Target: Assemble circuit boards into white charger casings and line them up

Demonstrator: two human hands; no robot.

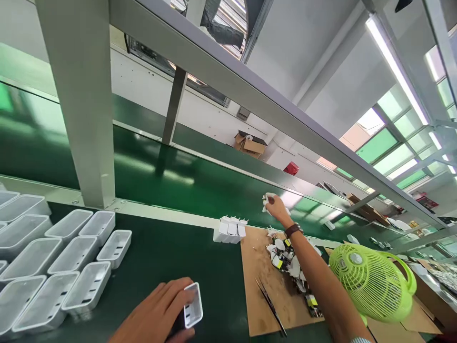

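Note:
My left hand is closed around a small white plastic case, its open side turned up and to the right. Out over the green conveyor belt, my right hand has its fingers closed on a white part, mostly covered by them. Several white charger housings stand in a tight group to the left of that forearm. Under the right forearm, a pile of circuit boards with white parts and yellow-wrapped components lies on a cardboard sheet. Metal tweezers rest on the cardboard.
Rows of open white plastic cases cover the left of the dark green bench. A lime-green fan stands at the right. A grey metal post and an overhead shelf beam frame the belt. Loose white pieces lie farther along the belt.

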